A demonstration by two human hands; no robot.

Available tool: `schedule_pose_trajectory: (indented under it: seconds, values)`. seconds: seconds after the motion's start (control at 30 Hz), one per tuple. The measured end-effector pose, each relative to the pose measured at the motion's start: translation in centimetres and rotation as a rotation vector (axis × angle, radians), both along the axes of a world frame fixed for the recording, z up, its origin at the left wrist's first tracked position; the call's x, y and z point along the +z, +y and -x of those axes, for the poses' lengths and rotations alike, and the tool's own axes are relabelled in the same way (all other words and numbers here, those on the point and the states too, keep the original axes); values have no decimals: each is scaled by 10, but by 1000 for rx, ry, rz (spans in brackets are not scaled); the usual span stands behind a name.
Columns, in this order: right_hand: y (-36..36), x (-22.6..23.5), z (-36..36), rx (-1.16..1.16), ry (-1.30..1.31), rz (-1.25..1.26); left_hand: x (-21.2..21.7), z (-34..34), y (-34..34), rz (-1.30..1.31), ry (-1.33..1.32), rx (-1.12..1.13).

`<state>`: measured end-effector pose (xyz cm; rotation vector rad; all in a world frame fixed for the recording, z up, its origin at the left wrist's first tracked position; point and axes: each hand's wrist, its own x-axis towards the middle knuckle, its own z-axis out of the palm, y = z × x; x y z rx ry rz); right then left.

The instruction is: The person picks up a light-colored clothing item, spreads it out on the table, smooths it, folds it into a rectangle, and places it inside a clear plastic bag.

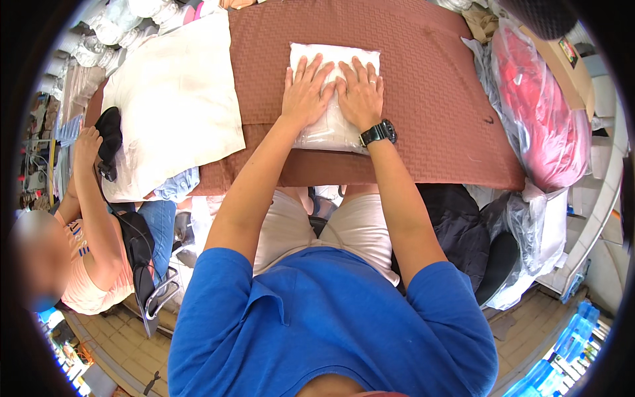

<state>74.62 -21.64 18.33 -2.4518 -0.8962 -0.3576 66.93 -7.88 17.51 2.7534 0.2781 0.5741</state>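
Note:
A flat white package in clear plastic wrap (324, 135) lies on the brown cloth of the table (423, 106), near its front edge. My left hand (307, 92) rests palm down on the package's left half, fingers spread and pointing away from me. On the right half lies my right hand (359, 92), also flat with its fingers apart; a ring shows on one finger and a black watch (378, 133) on that wrist. The two thumbs come close together over the middle. Neither hand grips anything. What is inside the plastic looks like folded white cloth.
A cream cloth (175, 99) covers the table's left part. Beside it sits another person (99, 258) holding something black (109, 135). To the right stand a plastic bag of red material (539, 106) and a cardboard box (562, 66). A black jacket (446, 225) hangs below the table edge.

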Motion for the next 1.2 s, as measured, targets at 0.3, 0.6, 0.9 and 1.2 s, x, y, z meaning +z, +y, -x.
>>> schedule_pose_trajectory:
  seconds: [0.3,0.6,0.9,1.2]
  values:
    - [1,-1,3,-13,-78,-12,-3,-1,-2,-83,-46,20]
    - [1,-4,2,-12,-71,23,-2,-1,-3,-82,-45,22]
    - [2,-4,3,-13,-50,17,-2,-2,-3,-71,-35,25]
    - [2,-6,3,-21,-62,31,-1,-1,-4,-57,-46,24]
